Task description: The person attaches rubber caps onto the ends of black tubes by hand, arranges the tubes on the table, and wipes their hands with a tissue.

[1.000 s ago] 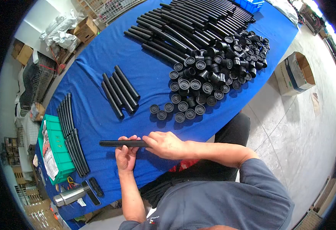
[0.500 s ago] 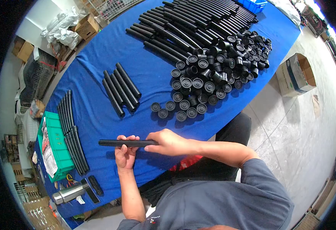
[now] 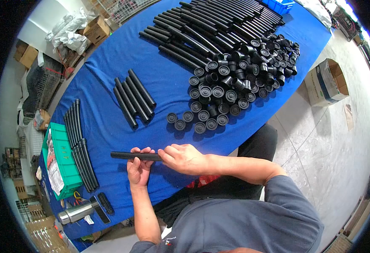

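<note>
A black tube (image 3: pixel 121 155) lies level between my two hands over the blue cloth's near part. My left hand (image 3: pixel 139 168) is closed round its middle, thumb below and fingers above. My right hand (image 3: pixel 184 159) wraps the tube's right end and hides it. Beyond my hands, several loose black tubes (image 3: pixel 135 96) lie side by side. Several round black caps (image 3: pixel 200 127) lie to their right, at the front of a large heap of caps (image 3: pixel 244 76). Behind the heap is a big stack of black tubes (image 3: pixel 193 29).
At the left stand a green crate (image 3: pixel 66 162) and a row of tubes with capped ends (image 3: pixel 83 158). A steel flask (image 3: pixel 76 213) and a dark phone-like object (image 3: pixel 101 211) lie near the front left. A cardboard box (image 3: pixel 326 84) stands on the floor at the right.
The view has shifted slightly since a second ago. My right hand's fingers have changed their hold at the tube's right end. The tube stays between both hands.
</note>
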`<move>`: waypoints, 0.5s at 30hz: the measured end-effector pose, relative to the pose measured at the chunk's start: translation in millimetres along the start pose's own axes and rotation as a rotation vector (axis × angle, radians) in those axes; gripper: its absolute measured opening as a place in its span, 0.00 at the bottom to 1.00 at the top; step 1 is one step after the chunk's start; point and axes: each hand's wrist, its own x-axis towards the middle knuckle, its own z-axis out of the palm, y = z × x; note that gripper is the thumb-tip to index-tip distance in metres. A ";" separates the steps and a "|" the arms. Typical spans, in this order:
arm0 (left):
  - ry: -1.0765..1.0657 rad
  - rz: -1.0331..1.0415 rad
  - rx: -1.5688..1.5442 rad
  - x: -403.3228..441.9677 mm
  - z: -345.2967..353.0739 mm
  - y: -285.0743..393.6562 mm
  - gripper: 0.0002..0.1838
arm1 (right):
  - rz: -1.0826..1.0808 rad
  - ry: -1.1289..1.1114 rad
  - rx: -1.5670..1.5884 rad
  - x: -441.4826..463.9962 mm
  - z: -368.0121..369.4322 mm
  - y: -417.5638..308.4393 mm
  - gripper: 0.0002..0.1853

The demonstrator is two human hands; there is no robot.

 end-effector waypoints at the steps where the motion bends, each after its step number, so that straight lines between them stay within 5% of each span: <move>1: -0.013 0.012 -0.004 -0.5 -0.8 -0.8 0.21 | -0.033 -0.009 -0.033 -0.9 0.8 -0.2 0.16; 7: 0.003 0.029 0.021 -1.7 1.3 -0.5 0.20 | 0.188 -0.167 0.270 5.6 -5.5 9.3 0.17; 8: 0.041 0.028 0.031 -1.3 0.9 -0.6 0.19 | 0.056 0.003 0.120 1.5 -4.5 3.0 0.17; 11: 0.056 0.039 0.044 -1.7 -1.0 -0.6 0.18 | -0.053 -0.032 -0.106 -3.1 2.5 0.2 0.17; 15: 0.010 0.044 0.049 -2.1 1.6 -1.7 0.19 | 0.300 -0.281 0.293 5.5 -7.6 9.9 0.22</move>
